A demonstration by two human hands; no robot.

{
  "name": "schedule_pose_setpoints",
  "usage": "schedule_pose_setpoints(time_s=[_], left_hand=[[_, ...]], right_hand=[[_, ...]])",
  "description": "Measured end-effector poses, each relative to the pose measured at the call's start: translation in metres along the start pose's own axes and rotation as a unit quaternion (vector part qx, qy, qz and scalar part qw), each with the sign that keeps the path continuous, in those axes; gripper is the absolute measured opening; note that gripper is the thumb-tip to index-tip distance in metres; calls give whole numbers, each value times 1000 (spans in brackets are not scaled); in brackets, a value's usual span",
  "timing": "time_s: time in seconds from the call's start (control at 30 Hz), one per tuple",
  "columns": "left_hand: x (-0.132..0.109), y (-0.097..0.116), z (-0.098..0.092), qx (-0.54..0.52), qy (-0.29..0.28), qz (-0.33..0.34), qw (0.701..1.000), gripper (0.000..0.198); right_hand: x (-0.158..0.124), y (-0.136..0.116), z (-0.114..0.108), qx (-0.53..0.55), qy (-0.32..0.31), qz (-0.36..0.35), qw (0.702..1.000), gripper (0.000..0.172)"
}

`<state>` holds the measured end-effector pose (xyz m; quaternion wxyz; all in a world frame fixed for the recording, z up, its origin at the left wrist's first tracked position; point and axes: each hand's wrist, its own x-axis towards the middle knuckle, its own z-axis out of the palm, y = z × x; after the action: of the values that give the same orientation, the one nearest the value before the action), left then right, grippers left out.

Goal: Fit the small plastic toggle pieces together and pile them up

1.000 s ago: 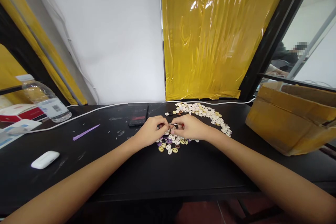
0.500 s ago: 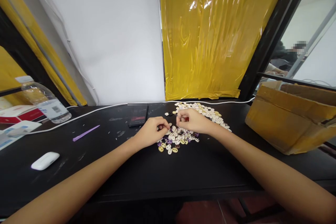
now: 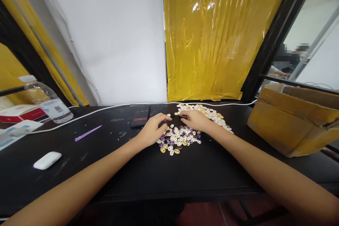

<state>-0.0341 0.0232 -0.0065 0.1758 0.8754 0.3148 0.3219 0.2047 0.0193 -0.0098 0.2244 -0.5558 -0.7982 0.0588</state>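
Note:
Small oval pieces with two holes, like buttons, lie in a near pile (image 3: pixel 174 137) of white, purple, yellow and brown ones. A larger, mostly white pile (image 3: pixel 212 112) spreads behind it to the right. At the near pile's left edge is my left hand (image 3: pixel 152 129), its thumb and fingers apart with nothing visible between them. My right hand (image 3: pixel 197 120) hovers between the two piles, thumb and forefinger apart. Just off its fingertips rests a yellow button-like piece (image 3: pixel 176 113), beside a black one (image 3: pixel 172 115) and a white one.
Left on the black table (image 3: pixel 127 180) are a purple strip (image 3: pixel 88 133), a white earbud case (image 3: pixel 47 160) and a water bottle (image 3: pixel 51 100). A dark phone (image 3: pixel 140 116) lies behind my left hand. A cardboard box (image 3: pixel 288 123) stands right; a white cable (image 3: pixel 111 106) runs along the back.
Both hands have opened from pinched fingers and drawn slightly apart. A yellow piece now shows by my right fingertips, where the hand was before.

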Motion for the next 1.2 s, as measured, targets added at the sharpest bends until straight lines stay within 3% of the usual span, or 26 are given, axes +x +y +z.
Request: schedule_pose_setpoints(time_s=[0.23, 0.33, 0.73, 0.9, 1.03, 1.2], left_hand=[[0, -2, 1, -1, 7, -7, 1000, 33], [0, -1, 1, -6, 14, -2, 1000, 32], [0, 2, -2, -21, 32, 12, 999, 28], [0, 3, -2, -13, 32, 29, 999, 23], [-1, 7, 0, -17, 9, 62, 998, 18], [-3, 16, 0, -60, -23, 50, 997, 14]], right_hand=[[-2, -2, -1, -10, 3, 48, 999, 21], [-3, 0, -4, 6, -27, 42, 999, 11], [-6, -6, -10, -46, -56, 22, 997, 8], [-9, -9, -9, 92, -62, -33, 993, 14], [-16, -27, -9, 240, -74, -85, 964, 14], [-22, -44, -10, 290, -63, -128, 946, 8]])
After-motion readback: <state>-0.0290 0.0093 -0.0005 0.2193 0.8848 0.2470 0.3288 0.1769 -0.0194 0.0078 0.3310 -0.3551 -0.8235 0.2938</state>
